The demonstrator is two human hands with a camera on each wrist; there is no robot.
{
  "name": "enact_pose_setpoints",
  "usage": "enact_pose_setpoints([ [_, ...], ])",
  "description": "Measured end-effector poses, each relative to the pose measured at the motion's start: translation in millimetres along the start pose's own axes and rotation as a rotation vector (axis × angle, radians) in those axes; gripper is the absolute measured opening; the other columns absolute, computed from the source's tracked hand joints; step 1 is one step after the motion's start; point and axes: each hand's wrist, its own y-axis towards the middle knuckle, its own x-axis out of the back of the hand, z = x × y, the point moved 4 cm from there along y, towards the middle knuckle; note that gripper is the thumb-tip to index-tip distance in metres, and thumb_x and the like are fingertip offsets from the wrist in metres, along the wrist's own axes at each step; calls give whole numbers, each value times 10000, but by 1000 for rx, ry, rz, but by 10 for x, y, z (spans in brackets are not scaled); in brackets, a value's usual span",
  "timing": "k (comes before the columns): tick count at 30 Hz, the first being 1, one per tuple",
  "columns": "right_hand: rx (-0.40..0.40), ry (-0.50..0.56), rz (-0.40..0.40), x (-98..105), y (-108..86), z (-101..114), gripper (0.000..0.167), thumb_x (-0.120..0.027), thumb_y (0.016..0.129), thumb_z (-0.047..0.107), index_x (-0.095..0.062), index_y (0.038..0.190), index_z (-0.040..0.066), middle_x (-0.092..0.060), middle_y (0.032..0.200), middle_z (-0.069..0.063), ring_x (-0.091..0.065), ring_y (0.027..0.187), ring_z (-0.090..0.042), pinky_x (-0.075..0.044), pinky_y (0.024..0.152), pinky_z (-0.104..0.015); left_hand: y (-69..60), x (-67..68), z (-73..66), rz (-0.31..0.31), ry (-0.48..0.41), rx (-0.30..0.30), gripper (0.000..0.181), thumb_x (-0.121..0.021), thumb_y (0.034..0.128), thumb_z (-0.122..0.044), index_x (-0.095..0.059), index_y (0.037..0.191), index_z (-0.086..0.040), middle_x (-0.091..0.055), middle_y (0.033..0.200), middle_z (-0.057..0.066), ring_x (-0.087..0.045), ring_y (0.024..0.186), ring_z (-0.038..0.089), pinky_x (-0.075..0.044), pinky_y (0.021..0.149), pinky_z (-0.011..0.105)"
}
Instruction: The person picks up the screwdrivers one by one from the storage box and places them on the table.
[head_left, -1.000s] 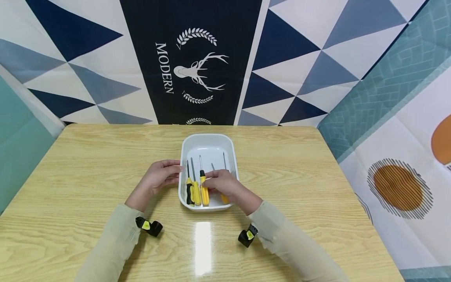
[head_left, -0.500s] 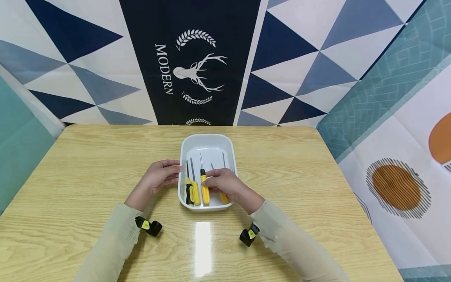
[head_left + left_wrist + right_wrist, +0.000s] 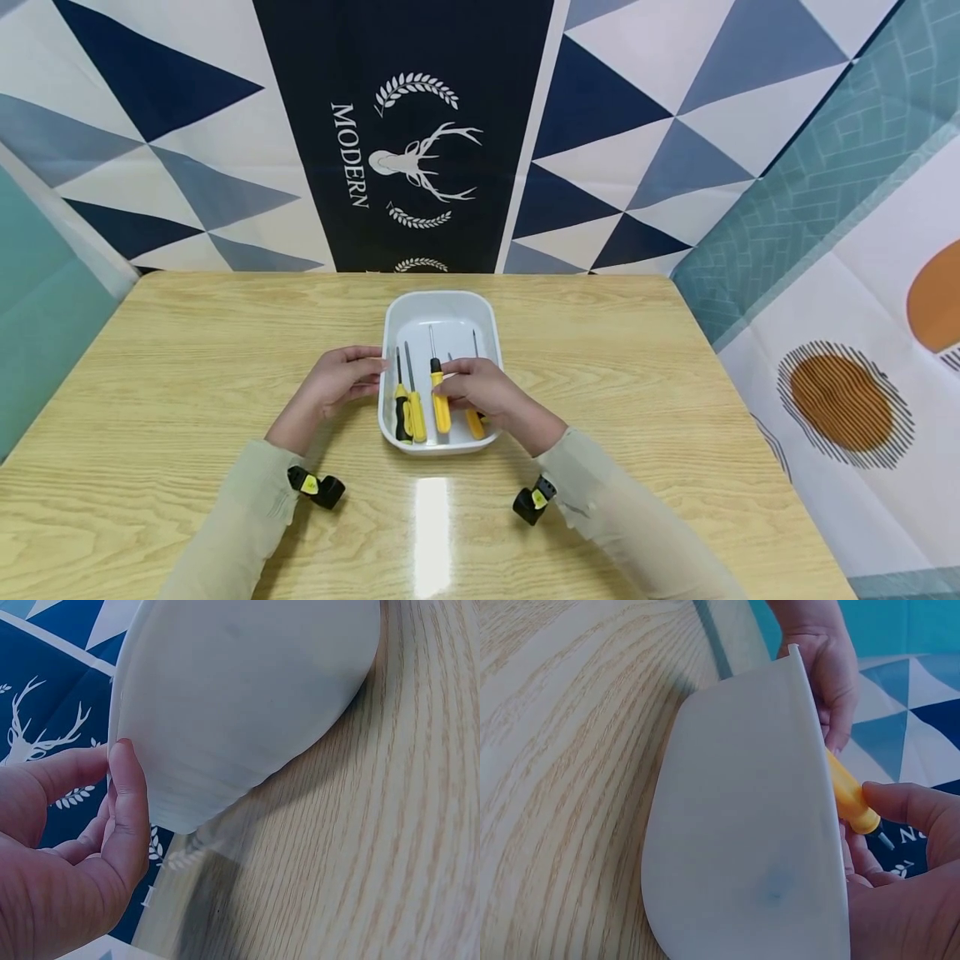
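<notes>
A white plastic tray [image 3: 453,321] stands on the table with several screwdrivers in it. My left hand [image 3: 341,383] pinches the tray's left rim; its fingertips show against the wall [image 3: 225,697] in the left wrist view. Over the tray, my right hand [image 3: 486,393] holds a yellow-handled screwdriver [image 3: 440,408] between thumb and fingers, tip pointing away from me. Its yellow handle [image 3: 851,796] rises above the rim in the right wrist view. To its left lie a black-and-yellow screwdriver [image 3: 402,414] and a yellow one [image 3: 416,417]. Another yellow handle [image 3: 475,423] lies partly hidden under my right hand.
The wooden table [image 3: 225,333] extends around the tray on every side. A patterned cloth [image 3: 442,125] with a deer print hangs at the table's far edge. Black wrist cameras [image 3: 324,490] are strapped over both sleeves.
The screwdriver in my right hand has shifted slightly right and away from the two on the left, and appears a little raised. My left hand stays at the rim.
</notes>
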Motion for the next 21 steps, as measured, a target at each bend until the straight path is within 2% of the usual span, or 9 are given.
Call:
enact_pose_setpoints([
  [7,-10,-10,-2,23,-9,39,416,-642,832,72,-545,1230,-1,-652,1029,-119,-607,707,-129,-553,821,-339,-5,-1,-2,0,-7,6,489,-617,902,-136,-446,1312,68,-620,934,43,-624,745,90,-568,695,199],
  [21,22,21,-17,78,-16,65,411,-634,834,60,-535,1223,-31,-609,1093,-149,-606,817,-156,-562,803,-305,4,-3,5,-3,-11,9,470,-612,903,-126,-454,1301,68,-615,898,24,-619,729,79,-568,689,200],
])
